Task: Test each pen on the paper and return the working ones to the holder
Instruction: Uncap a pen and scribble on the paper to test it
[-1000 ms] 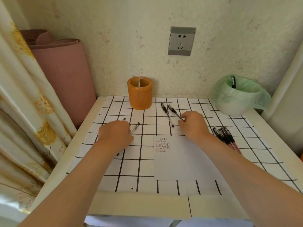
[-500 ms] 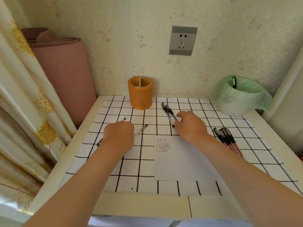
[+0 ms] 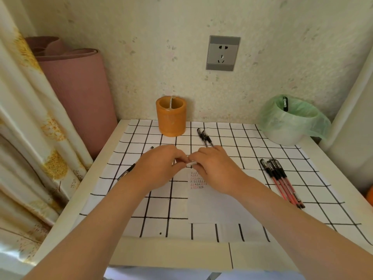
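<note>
My left hand and my right hand meet above the top edge of the white paper. Both pinch one clear-barrelled pen, of which only a short pale piece shows between the fingers. The orange pen holder stands at the back by the wall. Two black pens lie just behind my right hand. One more pen lies left of my left hand, partly hidden by it. Several red-barrelled pens lie in a bundle on the right.
A small white bin with a green bag stands at the back right with a black pen in it. A rolled pink mat leans at the left beside a curtain. The checked cloth covers the table.
My left hand has picked up the clear pen from the left and carried it right. My right hand has come left from the black pens, and both hands now meet on that pen.
</note>
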Demonstrator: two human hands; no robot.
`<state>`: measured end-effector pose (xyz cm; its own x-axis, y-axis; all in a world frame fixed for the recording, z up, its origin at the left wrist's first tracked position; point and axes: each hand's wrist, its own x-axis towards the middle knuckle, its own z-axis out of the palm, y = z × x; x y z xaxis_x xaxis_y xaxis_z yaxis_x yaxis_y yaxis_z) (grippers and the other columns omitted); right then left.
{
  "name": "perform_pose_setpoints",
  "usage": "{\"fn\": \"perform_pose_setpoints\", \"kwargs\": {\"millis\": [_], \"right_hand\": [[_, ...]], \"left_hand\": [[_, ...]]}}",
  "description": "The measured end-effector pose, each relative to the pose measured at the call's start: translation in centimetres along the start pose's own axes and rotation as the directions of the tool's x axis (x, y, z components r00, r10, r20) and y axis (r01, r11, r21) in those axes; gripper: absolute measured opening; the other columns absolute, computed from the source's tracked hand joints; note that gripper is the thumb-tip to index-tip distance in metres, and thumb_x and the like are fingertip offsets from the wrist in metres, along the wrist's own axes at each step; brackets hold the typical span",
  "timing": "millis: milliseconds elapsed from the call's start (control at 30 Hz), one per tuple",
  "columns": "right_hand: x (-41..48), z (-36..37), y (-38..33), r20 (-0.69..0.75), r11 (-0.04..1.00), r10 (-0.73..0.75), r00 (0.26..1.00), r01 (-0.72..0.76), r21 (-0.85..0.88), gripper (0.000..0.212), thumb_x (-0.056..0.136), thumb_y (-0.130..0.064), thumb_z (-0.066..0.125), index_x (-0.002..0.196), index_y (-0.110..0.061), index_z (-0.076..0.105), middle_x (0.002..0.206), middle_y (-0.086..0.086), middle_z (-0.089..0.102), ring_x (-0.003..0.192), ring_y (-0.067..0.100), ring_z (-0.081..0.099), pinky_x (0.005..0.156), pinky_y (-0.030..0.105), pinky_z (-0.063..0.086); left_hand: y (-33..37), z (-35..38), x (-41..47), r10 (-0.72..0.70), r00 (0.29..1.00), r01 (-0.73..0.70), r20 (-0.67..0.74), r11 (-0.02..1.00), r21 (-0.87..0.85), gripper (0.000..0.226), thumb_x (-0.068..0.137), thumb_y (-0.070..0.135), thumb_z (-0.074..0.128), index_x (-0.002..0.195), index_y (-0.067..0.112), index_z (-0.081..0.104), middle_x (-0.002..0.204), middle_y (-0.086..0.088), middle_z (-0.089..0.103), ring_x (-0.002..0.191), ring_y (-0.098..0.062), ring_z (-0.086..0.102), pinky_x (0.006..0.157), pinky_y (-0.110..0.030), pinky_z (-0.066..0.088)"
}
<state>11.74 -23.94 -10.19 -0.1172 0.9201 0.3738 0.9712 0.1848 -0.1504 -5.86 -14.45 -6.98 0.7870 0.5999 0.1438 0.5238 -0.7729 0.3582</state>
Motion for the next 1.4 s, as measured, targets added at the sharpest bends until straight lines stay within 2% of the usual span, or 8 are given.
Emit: {"fn": "perform_pose_setpoints", "kwargs": {"millis": [67,167,433,567,667,900,1167,1400], "right_hand": [[-0.4,-0.6,0.4,0.051,0.996,0.033,0.998,-0.037,0.086,0.02,0.097,-0.02,0.059,0.114,-0.019,0.068,0.091,-0.001,0.064,0.081,0.02,0.061,0.073,0.036,0.049],[-1.2,-1.1,1.4,0.064,0.993,0.093,0.994,-0.097,0.067,0.02,0.098,-0.024,0.057,0.114,-0.024,0.069,0.094,-0.005,0.064,0.08,0.018,0.063,0.07,0.035,0.05],[-2.2,-1.4,2.0,0.079,0.973,0.199,0.977,-0.207,0.102,0.02,0.094,-0.022,0.056,0.111,-0.025,0.067,0.098,-0.008,0.066,0.087,0.014,0.062,0.076,0.033,0.051],[-1.8,-1.5,0.6,0.105,0.975,0.15,0.983,-0.165,0.147,0.02,0.096,-0.034,0.054,0.113,-0.029,0.064,0.098,-0.01,0.066,0.085,0.011,0.061,0.073,0.03,0.049],[-1.5,-1.4,0.3,0.123,0.99,0.112,0.986,-0.121,0.071,0.025,0.101,-0.042,0.047,0.11,-0.028,0.065,0.092,-0.009,0.066,0.082,0.014,0.061,0.068,0.033,0.049],[-1.7,-1.3,0.0,0.122,0.998,0.064,0.99,-0.064,-0.001,0.027,0.104,-0.033,0.041,0.11,-0.019,0.063,0.091,-0.003,0.063,0.079,0.019,0.059,0.063,0.031,0.038],[-1.3,-1.4,-0.4,0.09,0.997,0.08,0.993,-0.078,-0.026,0.029,0.103,-0.042,0.038,0.102,-0.026,0.062,0.071,-0.006,0.061,0.059,0.016,0.047,0.054,0.031,0.041],[-1.1,-1.9,-0.6,0.198,0.984,0.152,0.968,-0.168,0.065,0.027,0.101,-0.048,0.038,0.111,-0.03,0.056,0.071,-0.01,0.061,0.064,0.012,0.055,0.059,0.032,0.043]], "left_hand": [[-0.1,-0.2,-0.1,0.01,1.0,-0.009,0.022,0.999,-0.037,0.017,0.092,0.045,0.064,0.109,0.043,0.065,0.095,0.021,0.059,0.08,0.001,0.054,0.069,-0.021,0.044],[-0.7,-0.6,-0.3,-0.057,0.995,0.062,0.081,0.996,-0.063,0.032,0.084,0.048,0.073,0.11,0.044,0.056,0.098,0.022,0.059,0.085,-0.001,0.057,0.073,-0.023,0.05],[-0.6,-0.3,0.1,-0.052,0.998,0.056,0.044,0.993,-0.101,0.006,0.089,0.037,0.07,0.094,0.038,0.068,0.083,0.024,0.062,0.075,-0.001,0.058,0.063,-0.018,0.042],[0.4,0.3,0.2,0.002,0.999,0.003,0.035,0.99,-0.14,0.004,0.089,0.04,0.069,0.093,0.039,0.068,0.08,0.025,0.061,0.075,-0.003,0.059,0.066,-0.022,0.05],[0.9,0.7,0.3,0.027,0.999,-0.02,0.047,0.991,-0.132,0.008,0.09,0.043,0.068,0.097,0.038,0.068,0.084,0.026,0.061,0.075,-0.002,0.059,0.069,-0.024,0.052],[1.2,0.8,0.2,0.049,0.998,-0.044,0.036,0.992,-0.118,0.009,0.091,0.042,0.066,0.098,0.038,0.069,0.085,0.025,0.062,0.072,0.0,0.057,0.063,-0.019,0.043],[0.3,0.7,0.4,0.036,0.998,-0.024,0.058,0.98,-0.195,0.005,0.091,0.039,0.068,0.095,0.036,0.069,0.084,0.024,0.064,0.079,-0.007,0.062,0.076,-0.036,0.055],[-0.3,0.2,0.2,0.026,0.996,-0.012,0.083,0.985,-0.17,0.001,0.091,0.039,0.067,0.092,0.039,0.066,0.082,0.025,0.062,0.076,-0.005,0.06,0.07,-0.03,0.053]]}}
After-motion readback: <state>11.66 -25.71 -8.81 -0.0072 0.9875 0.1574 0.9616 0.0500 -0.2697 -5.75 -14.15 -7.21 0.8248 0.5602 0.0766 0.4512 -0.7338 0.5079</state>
